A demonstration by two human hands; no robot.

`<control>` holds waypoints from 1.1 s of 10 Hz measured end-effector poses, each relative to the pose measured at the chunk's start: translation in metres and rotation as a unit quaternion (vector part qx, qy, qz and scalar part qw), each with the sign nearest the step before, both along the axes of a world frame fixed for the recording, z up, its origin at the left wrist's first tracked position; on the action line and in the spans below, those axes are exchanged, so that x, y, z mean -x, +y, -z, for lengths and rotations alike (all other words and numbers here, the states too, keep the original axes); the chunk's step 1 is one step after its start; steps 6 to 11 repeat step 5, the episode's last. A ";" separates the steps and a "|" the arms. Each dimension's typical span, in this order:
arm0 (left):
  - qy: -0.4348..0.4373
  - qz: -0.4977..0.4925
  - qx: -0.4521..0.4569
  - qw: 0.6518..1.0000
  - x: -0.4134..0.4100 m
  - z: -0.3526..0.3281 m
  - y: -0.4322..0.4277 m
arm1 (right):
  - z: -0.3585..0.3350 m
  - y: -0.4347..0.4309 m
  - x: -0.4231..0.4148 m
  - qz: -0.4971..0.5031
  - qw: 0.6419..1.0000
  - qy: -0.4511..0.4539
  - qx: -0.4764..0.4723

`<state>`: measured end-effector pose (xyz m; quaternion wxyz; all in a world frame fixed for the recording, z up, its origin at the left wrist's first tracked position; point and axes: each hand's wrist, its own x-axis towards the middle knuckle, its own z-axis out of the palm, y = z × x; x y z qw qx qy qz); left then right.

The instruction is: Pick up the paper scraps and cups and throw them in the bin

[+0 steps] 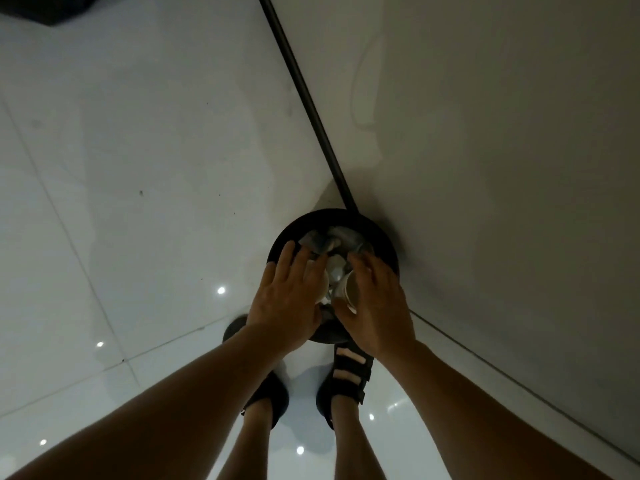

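A round black bin (381, 237) stands on the floor against the wall, straight below me. Crumpled paper scraps (334, 266) and greyish waste lie inside it. Both hands hover over the bin's mouth. My left hand (287, 299) has its fingers spread around a pale paper cup (320, 282). My right hand (375, 303) curls around a second paper cup (348, 289), whose brown inside faces me. The two cups sit side by side between my palms, just above the scraps.
Glossy white floor tiles (138, 202) spread to the left. A pale wall (485, 133) rises on the right, with a dark strip (304, 98) along its base. My feet in black sandals (349, 375) stand just in front of the bin.
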<state>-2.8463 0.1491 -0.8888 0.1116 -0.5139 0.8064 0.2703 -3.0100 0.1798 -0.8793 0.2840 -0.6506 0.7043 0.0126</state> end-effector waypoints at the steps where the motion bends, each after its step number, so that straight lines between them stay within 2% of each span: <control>1: -0.025 0.035 -0.001 0.999 -0.003 0.023 0.012 | 0.014 0.016 -0.001 -0.010 1.000 0.014 -0.003; 3: -0.024 0.063 0.023 0.997 -0.011 0.035 0.014 | 0.024 0.021 -0.004 -0.031 0.997 0.062 -0.026; 5: -0.008 0.039 0.000 0.999 -0.034 -0.033 -0.005 | -0.040 0.016 -0.015 0.018 0.999 0.045 0.007; 11: -0.008 0.039 0.000 0.999 -0.034 -0.033 -0.005 | -0.040 0.016 -0.015 0.018 0.999 0.045 0.007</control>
